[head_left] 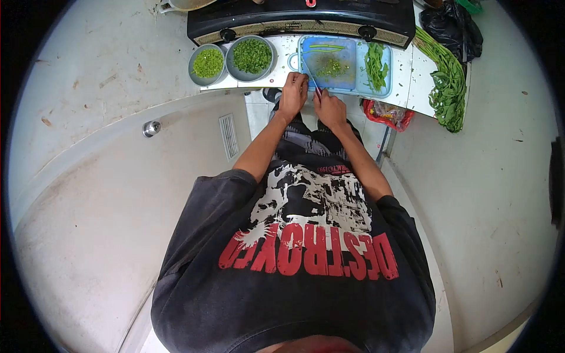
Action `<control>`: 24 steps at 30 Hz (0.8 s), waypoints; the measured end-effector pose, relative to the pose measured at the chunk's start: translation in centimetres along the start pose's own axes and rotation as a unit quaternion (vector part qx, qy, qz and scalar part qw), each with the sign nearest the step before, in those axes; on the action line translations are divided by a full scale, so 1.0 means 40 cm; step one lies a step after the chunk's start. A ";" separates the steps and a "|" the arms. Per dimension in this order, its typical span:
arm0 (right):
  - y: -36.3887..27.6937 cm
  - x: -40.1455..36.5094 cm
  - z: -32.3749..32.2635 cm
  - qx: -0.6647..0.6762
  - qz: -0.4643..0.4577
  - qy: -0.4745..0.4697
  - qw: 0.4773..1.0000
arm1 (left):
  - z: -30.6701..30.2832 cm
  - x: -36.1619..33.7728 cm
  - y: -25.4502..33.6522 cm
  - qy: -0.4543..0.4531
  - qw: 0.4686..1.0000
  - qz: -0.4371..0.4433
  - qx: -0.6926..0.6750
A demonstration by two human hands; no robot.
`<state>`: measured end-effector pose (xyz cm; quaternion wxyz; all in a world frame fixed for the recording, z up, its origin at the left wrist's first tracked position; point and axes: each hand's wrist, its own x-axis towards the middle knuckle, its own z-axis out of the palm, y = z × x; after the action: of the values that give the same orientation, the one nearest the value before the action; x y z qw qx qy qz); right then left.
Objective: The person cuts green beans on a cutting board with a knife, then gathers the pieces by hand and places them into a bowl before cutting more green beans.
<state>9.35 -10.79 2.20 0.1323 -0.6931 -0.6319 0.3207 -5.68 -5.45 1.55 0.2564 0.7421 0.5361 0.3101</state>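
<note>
My right hand (331, 110) is wrapped round the dark handle of a knife (312, 77), its blade slanting up and left over the near left part of a blue cutting board (347, 80). Close beside the blade, my left hand (293, 94) is closed at the board's left edge, fingers curled; whatever they may hold is hidden. Small chopped green pieces (333, 68) lie scattered on the board's middle. Thin green stalks (327, 46) rest along its far side. On the board's right section sits a pile of green leaves (375, 68).
Left of the board stand a bowl of chopped dark greens (252, 56) and a bowl of paler chopped pieces (208, 63). A black gas stove (294, 26) is behind. Rightward lie a leafy bunch (447, 97) and a black plastic bag (450, 29). A red bag (395, 122) sits below the counter.
</note>
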 end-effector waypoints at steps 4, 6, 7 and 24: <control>-0.001 -0.017 -0.004 0.007 -0.007 0.000 1.000 | -0.003 0.000 0.003 -0.009 1.000 -0.016 -0.012; -0.005 -0.022 -0.003 0.012 -0.010 0.000 1.000 | -0.005 0.001 0.004 -0.013 1.000 -0.021 -0.018; -0.007 -0.024 -0.004 0.014 -0.012 -0.001 1.000 | -0.006 0.003 0.005 -0.013 1.000 -0.019 -0.013; -0.020 0.003 0.005 -0.011 -0.005 -0.001 1.000 | 0.006 -0.001 -0.010 -0.007 1.000 -0.020 0.001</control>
<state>8.59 -10.60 2.48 0.1261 -0.6911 -0.6387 0.3139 -5.76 -5.38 1.11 0.2656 0.7339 0.5491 0.2988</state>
